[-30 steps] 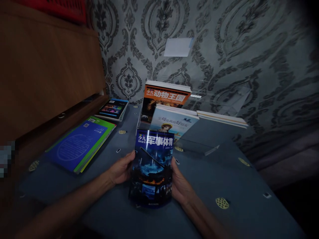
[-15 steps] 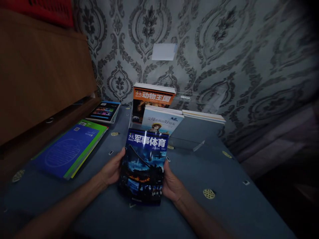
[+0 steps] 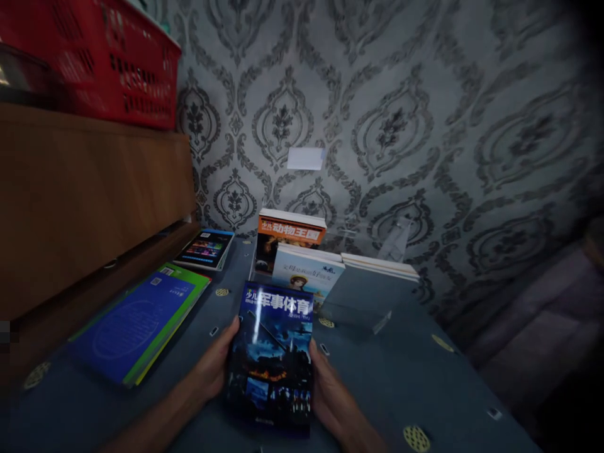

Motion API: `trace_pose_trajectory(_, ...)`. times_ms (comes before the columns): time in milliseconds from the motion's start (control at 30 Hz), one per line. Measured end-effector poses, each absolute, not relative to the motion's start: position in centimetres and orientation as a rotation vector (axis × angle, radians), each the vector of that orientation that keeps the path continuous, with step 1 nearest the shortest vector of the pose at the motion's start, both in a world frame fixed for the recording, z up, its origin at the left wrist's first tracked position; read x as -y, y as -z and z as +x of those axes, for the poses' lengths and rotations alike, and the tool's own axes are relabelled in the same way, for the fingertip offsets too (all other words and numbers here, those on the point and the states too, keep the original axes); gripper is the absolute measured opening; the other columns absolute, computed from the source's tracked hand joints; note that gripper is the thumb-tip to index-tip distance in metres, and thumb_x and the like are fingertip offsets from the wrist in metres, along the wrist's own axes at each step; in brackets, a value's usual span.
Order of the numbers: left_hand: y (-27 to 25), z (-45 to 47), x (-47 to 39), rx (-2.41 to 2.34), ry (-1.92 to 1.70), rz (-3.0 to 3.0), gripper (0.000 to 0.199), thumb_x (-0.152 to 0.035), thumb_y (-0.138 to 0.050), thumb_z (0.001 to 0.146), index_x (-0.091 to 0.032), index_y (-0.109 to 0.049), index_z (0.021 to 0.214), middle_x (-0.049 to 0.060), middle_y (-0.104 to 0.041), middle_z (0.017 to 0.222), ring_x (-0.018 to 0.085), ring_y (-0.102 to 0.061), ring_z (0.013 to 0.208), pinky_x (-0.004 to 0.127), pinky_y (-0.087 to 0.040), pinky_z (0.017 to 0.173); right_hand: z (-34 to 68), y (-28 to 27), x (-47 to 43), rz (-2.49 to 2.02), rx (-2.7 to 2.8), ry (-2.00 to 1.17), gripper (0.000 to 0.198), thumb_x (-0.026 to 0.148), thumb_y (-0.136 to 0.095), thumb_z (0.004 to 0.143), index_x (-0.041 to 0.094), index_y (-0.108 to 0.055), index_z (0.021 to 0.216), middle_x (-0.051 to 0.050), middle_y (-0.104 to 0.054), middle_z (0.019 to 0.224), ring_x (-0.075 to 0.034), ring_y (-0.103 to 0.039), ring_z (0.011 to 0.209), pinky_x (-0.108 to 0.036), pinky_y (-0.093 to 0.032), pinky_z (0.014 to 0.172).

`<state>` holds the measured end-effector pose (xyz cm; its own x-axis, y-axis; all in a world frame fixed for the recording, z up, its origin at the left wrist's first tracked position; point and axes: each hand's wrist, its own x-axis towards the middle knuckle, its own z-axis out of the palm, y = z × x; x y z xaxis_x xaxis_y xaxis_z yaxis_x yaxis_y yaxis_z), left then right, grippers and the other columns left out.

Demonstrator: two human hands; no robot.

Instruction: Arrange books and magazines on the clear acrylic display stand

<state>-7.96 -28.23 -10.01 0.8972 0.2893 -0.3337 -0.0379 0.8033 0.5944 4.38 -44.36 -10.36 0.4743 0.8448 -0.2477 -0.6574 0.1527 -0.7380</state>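
Between my two hands is a dark blue book [image 3: 271,352] with a tank and Chinese lettering on its cover, its face tilted toward me. My left hand [image 3: 218,362] grips its left edge, thumb on the side. On the opposite edge my right hand [image 3: 328,384] is closed, with most fingers hidden behind the book. Just beyond stands a pale blue book [image 3: 306,274] with a cartoon figure. Behind that is an orange-and-black book [image 3: 287,234]. To their right a grey-blue book [image 3: 377,286] leans in what looks like a clear stand.
On the left of the patterned grey-blue tablecloth [image 3: 377,384] lie a stack of blue and green books [image 3: 136,321] and a small black book [image 3: 205,248]. A wooden cabinet [image 3: 94,207] carries a red basket [image 3: 127,69]. Patterned wallpaper [image 3: 391,119] rises behind.
My view has tilted up, so everything sits lower in the picture and more of the red basket shows. Both hands still hold the dark blue book.
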Motion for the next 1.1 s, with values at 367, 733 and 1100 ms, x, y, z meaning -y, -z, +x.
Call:
trace_pose_trajectory(367, 9.1, -7.5, 27.7, -0.396, -0.45, 0.95, 0.051, -0.06, -0.082, 0.063, -0.019, -0.077, 0.093, 0.005, -0.078, 0.1, 0.027, -0.068, 0.104, 0.037, -0.05, 0.098, 7.4, 8.4, 45.2, -1.297, 0.677, -0.833, 0.046, 0.056, -0.08, 0.069, 0.022, -0.073, 0.099, 0.001, -0.065, 0.07, -0.008, -0.05, 0.046, -0.02, -0.044, 0.038)
trace_pose_trajectory(733, -3.2, 0.0, 20.5, -0.195, -1.156, 1.974, 0.047, -0.036, -0.06, 0.087, -0.017, -0.054, 0.129, 0.006, -0.065, 0.101, 0.02, -0.061, 0.089, 0.031, -0.049, 0.082, 11.5, -3.5, 46.1, -1.506, 1.003, -0.23, 0.041, 0.061, -0.076, 0.071, 0.021, -0.068, 0.076, 0.0, -0.069, 0.064, -0.015, -0.062, 0.05, -0.029, -0.052, 0.055)
trace_pose_trajectory(1100, -8.3, 5.9, 13.6, -0.016, -0.791, 2.588, 0.042, -0.021, -0.06, 0.082, -0.016, -0.062, 0.124, 0.001, -0.067, 0.085, 0.019, -0.061, 0.081, 0.027, -0.046, 0.075, 13.8, -12.8, 43.5, -1.551, 0.885, 0.092, 0.056, 0.066, -0.085, 0.05, 0.021, -0.052, 0.058, 0.003, -0.058, 0.047, -0.015, -0.061, 0.049, -0.026, -0.044, 0.049)
